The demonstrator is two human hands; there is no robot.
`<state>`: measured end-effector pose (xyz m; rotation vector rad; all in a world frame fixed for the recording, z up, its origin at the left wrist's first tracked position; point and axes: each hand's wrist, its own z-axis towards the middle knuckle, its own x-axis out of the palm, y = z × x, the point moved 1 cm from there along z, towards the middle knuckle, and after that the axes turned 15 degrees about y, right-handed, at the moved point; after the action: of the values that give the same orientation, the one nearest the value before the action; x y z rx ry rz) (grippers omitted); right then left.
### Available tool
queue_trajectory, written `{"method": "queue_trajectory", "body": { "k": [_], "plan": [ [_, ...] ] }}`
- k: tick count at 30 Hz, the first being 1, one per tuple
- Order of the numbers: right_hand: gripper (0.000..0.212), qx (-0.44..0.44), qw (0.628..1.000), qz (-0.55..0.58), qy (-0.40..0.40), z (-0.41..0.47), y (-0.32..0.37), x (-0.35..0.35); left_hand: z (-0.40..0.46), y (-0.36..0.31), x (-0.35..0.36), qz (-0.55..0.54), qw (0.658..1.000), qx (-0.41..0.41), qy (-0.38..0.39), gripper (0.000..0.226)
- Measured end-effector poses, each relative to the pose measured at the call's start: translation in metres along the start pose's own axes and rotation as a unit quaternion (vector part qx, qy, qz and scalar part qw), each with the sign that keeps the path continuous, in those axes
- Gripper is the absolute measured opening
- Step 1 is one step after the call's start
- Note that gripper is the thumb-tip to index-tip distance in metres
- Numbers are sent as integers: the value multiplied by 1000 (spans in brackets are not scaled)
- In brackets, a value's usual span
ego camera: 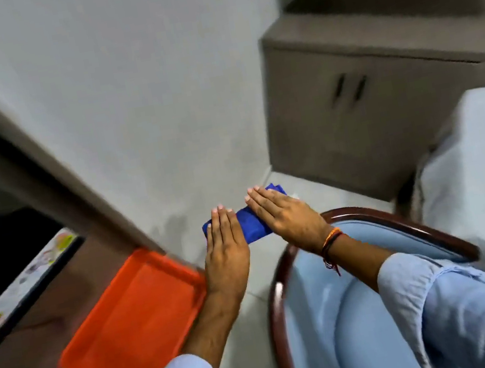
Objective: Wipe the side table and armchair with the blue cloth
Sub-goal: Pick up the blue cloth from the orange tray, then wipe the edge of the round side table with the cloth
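A folded blue cloth (250, 224) hangs in the air between my two hands, above the pale floor. My left hand (225, 251) lies flat over its left end, fingers together. My right hand (285, 215) covers its right part, also flat, with thread bands on the wrist. Both hands hold the cloth; the thumbs are hidden beneath. The armchair (338, 313), light blue with a dark curved wooden rim, sits below my right arm. The brown side table (23, 362) lies at the lower left, under my left forearm.
An orange tray (130, 327) rests on the side table near its right edge. A grey-brown cabinet (350, 106) with two door handles stands behind the armchair. A white covered seat (483, 157) is at the right. A patterned board (11, 296) leans at the far left.
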<state>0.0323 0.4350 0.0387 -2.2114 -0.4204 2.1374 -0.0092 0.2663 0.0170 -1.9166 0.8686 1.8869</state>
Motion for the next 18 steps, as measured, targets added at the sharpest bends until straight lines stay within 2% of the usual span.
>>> {"method": "queue_trajectory", "body": {
  "k": [5, 9, 11, 14, 18],
  "plan": [
    [52, 146, 988, 19, 46, -171, -94, 48, 8, -179, -24, 30, 983, 178, -13, 56],
    [53, 266, 960, 41, 83, -327, -121, 107, -22, -324, -20, 55, 949, 309, -3, 57],
    [52, 319, 937, 86, 114, -405, -119, 138, -48, -396, -9, 69, 925, 373, 1, 57],
    [56, 391, 895, 166, 138, -506, -107, 184, -89, -488, 18, 93, 883, 456, 55, 59],
    [67, 460, 805, 314, 205, -625, -68, 263, -147, -593, 78, 120, 810, 555, 148, 52]
  ]
}}
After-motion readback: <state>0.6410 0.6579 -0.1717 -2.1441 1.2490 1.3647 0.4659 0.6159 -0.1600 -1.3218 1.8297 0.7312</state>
